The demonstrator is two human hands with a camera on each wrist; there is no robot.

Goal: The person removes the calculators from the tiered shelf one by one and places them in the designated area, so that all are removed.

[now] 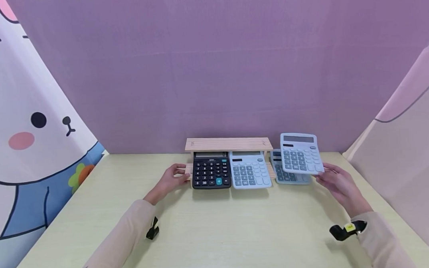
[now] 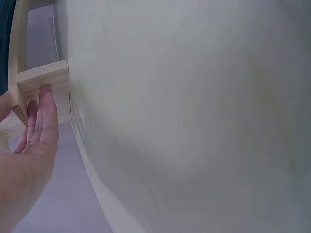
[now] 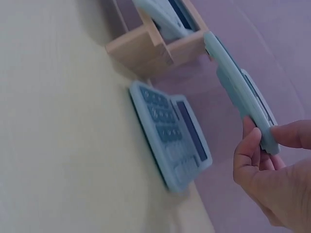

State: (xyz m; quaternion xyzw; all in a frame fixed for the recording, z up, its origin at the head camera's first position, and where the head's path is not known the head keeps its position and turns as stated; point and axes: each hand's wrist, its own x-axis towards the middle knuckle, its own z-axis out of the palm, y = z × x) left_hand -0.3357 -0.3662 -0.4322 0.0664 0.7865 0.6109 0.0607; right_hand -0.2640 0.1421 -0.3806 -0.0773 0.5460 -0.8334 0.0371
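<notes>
My right hand point(image 1: 339, 183) pinches a light blue calculator point(image 1: 301, 154) by its lower right corner, thumb on the face and fingers behind, as the right wrist view shows. It is raised and overlaps a second blue calculator point(image 3: 170, 138) lying on the table. Beside them stands a small wooden rack point(image 1: 229, 143). Two calculators lean in it side by side, a black one point(image 1: 210, 172) with a teal plus key and a light blue one point(image 1: 250, 172). At the rack's left end, my left hand point(image 2: 36, 141) grips the wooden rail between thumb and fingers.
The pale table point(image 1: 218, 229) extends in front of the rack towards me. A purple cloth wall point(image 1: 211, 70) rises right behind the rack, with printed cloth panels point(image 1: 43, 157) on both sides. Each sleeve carries a black wrist strap point(image 1: 348, 229).
</notes>
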